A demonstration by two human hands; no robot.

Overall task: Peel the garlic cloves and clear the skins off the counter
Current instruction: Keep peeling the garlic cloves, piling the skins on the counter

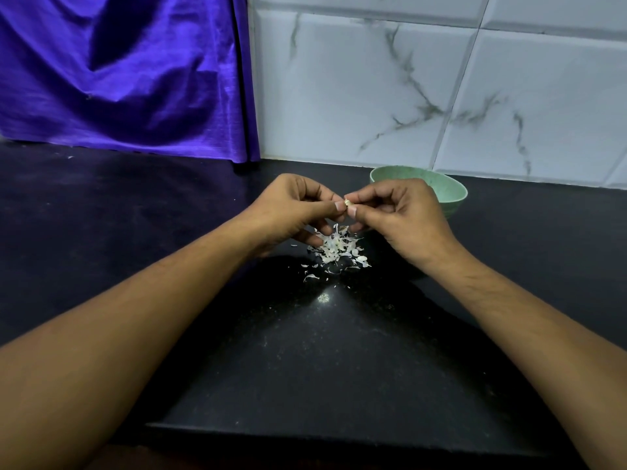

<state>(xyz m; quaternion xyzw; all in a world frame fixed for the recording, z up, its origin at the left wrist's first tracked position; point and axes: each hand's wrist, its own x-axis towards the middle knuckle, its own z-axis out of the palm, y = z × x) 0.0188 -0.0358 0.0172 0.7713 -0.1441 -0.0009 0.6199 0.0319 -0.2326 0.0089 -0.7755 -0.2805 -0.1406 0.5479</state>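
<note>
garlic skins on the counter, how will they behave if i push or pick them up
The garlic skins look thin, curled and papery, so probably very light and floppy, apt to scatter when pushed. Small flakes lie apart from the pile on the counter, so pinching would likely leave bits behind.

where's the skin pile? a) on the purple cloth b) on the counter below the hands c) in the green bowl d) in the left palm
b: the skins lie loose on the black counter, just below both hands, in front of the bowl.
</note>
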